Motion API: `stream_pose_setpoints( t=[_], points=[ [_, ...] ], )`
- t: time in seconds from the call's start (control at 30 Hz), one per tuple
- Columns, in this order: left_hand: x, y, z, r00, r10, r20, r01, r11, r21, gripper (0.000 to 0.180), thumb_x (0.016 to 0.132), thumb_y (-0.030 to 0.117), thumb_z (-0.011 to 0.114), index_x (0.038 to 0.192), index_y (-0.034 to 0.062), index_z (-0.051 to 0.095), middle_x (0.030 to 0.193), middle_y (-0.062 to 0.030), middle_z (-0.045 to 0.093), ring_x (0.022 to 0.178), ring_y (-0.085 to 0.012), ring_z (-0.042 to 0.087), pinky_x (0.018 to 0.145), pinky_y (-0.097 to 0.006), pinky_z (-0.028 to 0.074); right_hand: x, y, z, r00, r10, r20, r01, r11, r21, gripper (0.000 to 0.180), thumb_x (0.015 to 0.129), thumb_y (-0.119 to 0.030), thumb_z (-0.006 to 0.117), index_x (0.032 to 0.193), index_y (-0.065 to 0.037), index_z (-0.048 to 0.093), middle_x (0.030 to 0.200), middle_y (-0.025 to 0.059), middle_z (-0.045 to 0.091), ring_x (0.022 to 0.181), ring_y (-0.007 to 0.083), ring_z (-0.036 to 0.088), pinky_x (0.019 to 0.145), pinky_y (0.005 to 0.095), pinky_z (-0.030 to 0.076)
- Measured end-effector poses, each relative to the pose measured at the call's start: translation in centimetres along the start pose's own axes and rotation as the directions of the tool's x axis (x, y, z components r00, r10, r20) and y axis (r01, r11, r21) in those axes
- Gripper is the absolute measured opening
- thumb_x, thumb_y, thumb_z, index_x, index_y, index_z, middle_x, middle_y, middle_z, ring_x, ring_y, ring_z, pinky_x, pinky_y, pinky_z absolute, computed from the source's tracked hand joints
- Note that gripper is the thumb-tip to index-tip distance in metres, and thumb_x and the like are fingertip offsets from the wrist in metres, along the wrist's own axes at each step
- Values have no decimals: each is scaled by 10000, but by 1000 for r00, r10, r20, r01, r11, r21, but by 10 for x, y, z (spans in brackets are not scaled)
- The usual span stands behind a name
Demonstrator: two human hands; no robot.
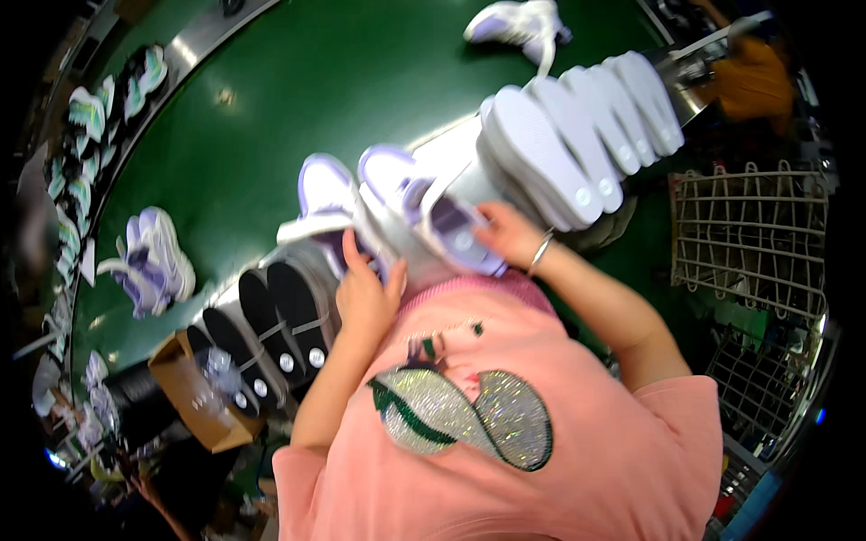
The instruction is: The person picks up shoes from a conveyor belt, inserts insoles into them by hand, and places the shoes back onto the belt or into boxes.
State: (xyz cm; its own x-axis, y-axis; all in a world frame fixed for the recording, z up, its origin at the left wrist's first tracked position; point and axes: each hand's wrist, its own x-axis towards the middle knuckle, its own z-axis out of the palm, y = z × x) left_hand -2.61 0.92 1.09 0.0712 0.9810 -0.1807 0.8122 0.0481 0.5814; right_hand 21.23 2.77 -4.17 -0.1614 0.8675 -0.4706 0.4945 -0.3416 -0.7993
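Gripping one lilac-and-white shoe point(329, 203) in the left hand point(365, 298) and another point(433, 216) in the right hand point(507, 234), fingers closed round each, the person held light, soft-sided footwear, likely best taken by its stiffer sole

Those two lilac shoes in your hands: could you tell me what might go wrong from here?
1. The left hand and right hand each hold a lilac shoe at the belt's edge; a loose grip could drop one off the belt.
2. The row of white soles leans close beside the right hand; a nudge might topple it.
3. The black soles by the left forearm could be knocked likewise.
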Motion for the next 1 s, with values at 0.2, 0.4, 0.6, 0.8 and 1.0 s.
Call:
stream_pose_setpoints(
  t=[0.2,0.4,0.6,0.8,1.0],
  points=[
    [44,22,6,980,-169,108,150,974,168,833,717,384,551,1251,-66,96,686,-260,565,656,-409,563,591,-459,444,16,-36,25,963,-258,77,263,963,-55,360,760,-228,530,1002,37,505,934,215,533,872,343,512,784,375,408],
    [86,-21,-4,991,-84,-109,97,987,125,650,720,237,492,1253,16,192,700,-240,568,660,-412,549,611,-479,427,12,-61,-33,901,-329,282,380,913,-147,335,789,-234,497,1026,2,508,971,185,524,868,305,521,776,354,416],
    [152,-29,-64,891,-211,-402,255,965,59,648,768,200,512,1283,42,152,799,-230,575,716,-395,555,663,-440,424,69,-68,-130,871,-487,61,468,787,-401,302,771,-214,520,1018,-39,518,952,158,547,844,285,538,742,352,431],
    [133,-26,-13,878,32,-478,-32,999,8,487,762,111,542,1185,-30,345,1029,-198,497,934,-318,494,758,-375,405,151,-37,-235,810,-471,-350,1,598,-801,299,703,-114,532,999,-77,514,929,117,531,876,299,519,719,403,443],
    [76,-13,82,977,86,-196,-28,960,278,500,729,209,549,1141,-24,388,1208,-210,370,1131,-343,331,927,-447,232,206,-2,-298,872,-303,-383,-320,239,-917,487,740,-84,475,1212,-116,358,1234,113,352,1121,262,366,825,416,377]
  ],
)
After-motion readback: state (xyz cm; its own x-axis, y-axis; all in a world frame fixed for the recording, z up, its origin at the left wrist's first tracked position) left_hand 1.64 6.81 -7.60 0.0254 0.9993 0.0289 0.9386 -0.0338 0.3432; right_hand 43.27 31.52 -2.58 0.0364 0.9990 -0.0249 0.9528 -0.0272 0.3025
